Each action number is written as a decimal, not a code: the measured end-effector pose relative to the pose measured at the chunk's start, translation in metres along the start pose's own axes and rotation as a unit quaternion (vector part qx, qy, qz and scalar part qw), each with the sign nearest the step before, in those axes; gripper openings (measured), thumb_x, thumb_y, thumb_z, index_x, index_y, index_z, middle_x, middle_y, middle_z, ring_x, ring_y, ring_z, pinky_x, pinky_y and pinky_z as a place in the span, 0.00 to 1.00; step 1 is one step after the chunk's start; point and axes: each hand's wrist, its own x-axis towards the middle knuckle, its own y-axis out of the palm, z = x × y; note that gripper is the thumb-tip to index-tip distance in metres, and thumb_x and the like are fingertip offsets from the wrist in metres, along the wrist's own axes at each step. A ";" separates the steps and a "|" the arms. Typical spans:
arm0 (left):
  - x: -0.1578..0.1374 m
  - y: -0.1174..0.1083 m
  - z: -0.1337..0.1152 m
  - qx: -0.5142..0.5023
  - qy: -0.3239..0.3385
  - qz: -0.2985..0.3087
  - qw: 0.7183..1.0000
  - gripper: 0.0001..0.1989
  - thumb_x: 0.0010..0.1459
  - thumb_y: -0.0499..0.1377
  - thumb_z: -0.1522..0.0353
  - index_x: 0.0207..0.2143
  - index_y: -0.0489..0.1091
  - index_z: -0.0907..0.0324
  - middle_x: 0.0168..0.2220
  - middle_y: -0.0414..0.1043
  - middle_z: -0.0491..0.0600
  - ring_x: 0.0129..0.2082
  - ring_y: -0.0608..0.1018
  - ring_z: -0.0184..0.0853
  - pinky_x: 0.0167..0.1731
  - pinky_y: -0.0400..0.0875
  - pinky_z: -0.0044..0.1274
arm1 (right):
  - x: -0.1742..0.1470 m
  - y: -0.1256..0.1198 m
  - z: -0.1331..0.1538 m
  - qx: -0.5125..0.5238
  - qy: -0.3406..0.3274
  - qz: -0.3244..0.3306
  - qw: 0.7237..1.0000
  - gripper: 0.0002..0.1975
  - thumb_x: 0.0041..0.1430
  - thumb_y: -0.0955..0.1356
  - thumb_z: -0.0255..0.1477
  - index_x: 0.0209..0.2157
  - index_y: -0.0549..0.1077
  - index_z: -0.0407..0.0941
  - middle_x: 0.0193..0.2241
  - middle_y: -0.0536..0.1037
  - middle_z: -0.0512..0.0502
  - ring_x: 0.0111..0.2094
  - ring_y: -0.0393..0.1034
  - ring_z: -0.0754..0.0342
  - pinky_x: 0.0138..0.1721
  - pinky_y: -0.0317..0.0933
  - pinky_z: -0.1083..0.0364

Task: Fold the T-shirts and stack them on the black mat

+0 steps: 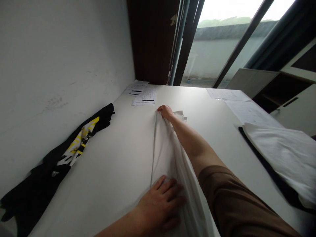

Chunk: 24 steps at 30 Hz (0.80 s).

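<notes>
A white cloth (164, 144), perhaps a garment, lies lengthwise on the white table (118, 158) in a long, narrow strip with creases along its right side. At its far end my right hand (166, 111) has its fingers closed on the cloth's edge. My left hand (163, 204) rests on the near part of the same cloth, palm down with the fingers spread. A small crumpled piece of pale fabric (180, 115) shows just right of my right wrist; whether it belongs to the cloth I cannot tell. My right forearm hides part of the cloth's right side.
A black garment with yellow and white print (74, 144) lies along the wall at left. Printed papers (145, 96) lie at the far left corner, more sheets (249, 110) at far right. Folded white fabric (281, 154) sits over something black at right. A window (222, 42) stands beyond.
</notes>
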 end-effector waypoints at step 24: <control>-0.001 0.004 -0.006 0.027 -0.013 0.030 0.999 0.31 0.71 0.50 0.54 0.72 0.51 0.51 0.75 0.43 0.49 0.74 0.46 0.46 0.71 0.36 0.46 | -0.053 0.013 0.022 -0.129 -0.059 0.104 0.984 0.30 0.73 0.55 0.47 0.70 0.58 0.49 0.72 0.53 0.41 0.72 0.43 0.38 0.68 0.41 0.32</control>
